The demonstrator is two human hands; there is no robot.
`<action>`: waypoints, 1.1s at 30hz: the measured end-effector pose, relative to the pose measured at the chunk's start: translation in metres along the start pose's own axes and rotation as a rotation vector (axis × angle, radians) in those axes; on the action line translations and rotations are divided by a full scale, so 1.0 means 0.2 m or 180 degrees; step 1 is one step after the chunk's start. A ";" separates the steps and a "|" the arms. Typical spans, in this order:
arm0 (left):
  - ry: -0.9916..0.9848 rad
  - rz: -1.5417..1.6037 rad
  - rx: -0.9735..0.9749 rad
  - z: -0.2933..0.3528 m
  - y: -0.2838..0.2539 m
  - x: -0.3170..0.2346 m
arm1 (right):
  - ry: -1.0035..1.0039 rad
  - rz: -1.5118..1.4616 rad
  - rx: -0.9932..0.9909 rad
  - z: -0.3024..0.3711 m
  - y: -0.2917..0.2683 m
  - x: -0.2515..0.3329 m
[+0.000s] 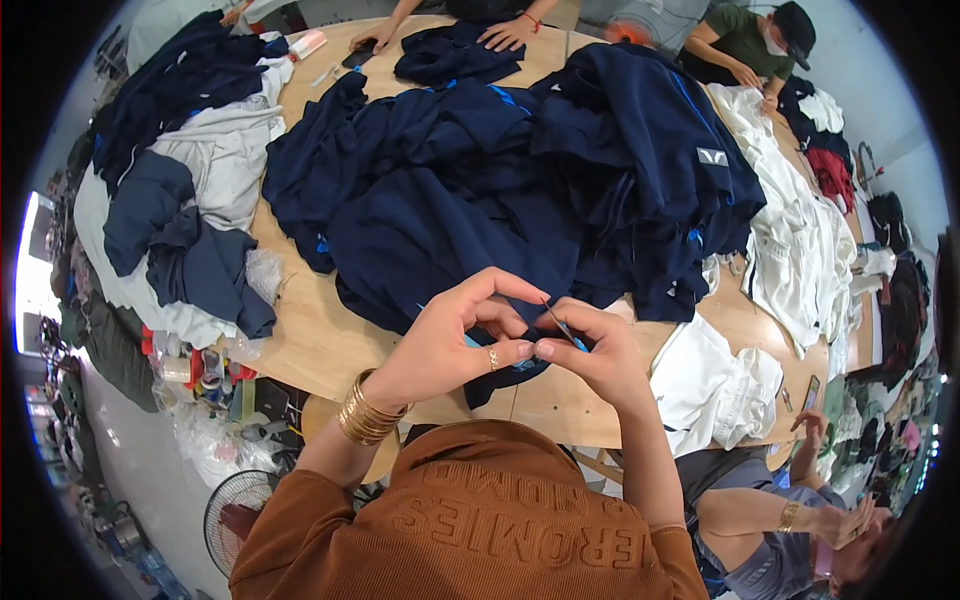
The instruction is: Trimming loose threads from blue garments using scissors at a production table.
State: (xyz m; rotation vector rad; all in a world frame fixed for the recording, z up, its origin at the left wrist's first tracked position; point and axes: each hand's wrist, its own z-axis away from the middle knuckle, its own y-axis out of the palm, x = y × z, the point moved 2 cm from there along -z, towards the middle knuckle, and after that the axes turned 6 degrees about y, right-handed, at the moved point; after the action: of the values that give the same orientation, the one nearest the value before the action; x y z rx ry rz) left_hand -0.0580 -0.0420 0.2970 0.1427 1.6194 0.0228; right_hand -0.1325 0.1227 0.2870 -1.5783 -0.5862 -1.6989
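Note:
Near the table's front edge, my left hand (455, 335) is closed, thumb and fingers pinching the edge of a navy garment (487, 388) with a bit of bright blue trim. My right hand (597, 358) meets it thumb to thumb. Its fingers are wrapped around small thread snips (566, 328) with a thin dark blade and a blue part; the rest of the tool is hidden in the hand. The blade points up toward my left index fingertip. Just beyond both hands spreads a big heap of navy garments (430, 220) with blue piping.
White garments (715, 385) lie to the right, and grey and navy clothes (215, 165) on the left. Co-workers' hands (510, 33) rest on navy cloth across the wooden table (320, 335). Another person (765, 50) works at the far right, and one sits close on my right. A fan (235, 515) stands at lower left.

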 end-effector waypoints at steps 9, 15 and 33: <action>-0.0267 0.0542 -0.0033 0.08 -0.06 -0.04 | 0.0326 -0.0885 0.0136 -0.02 0.05 0.07; -0.0021 0.0856 0.0083 0.10 -0.10 -0.02 | 0.0345 -0.1041 0.0520 -0.04 0.08 0.09; -0.0403 0.0878 0.0050 0.10 -0.06 -0.01 | 0.0252 -0.0704 0.0319 -0.02 0.06 0.11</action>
State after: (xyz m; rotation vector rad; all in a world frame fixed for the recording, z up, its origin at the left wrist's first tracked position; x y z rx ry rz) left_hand -0.0384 -0.0566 0.2963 0.3718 1.4639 0.2095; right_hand -0.1250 0.1070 0.3052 -1.4110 -0.8176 -1.8540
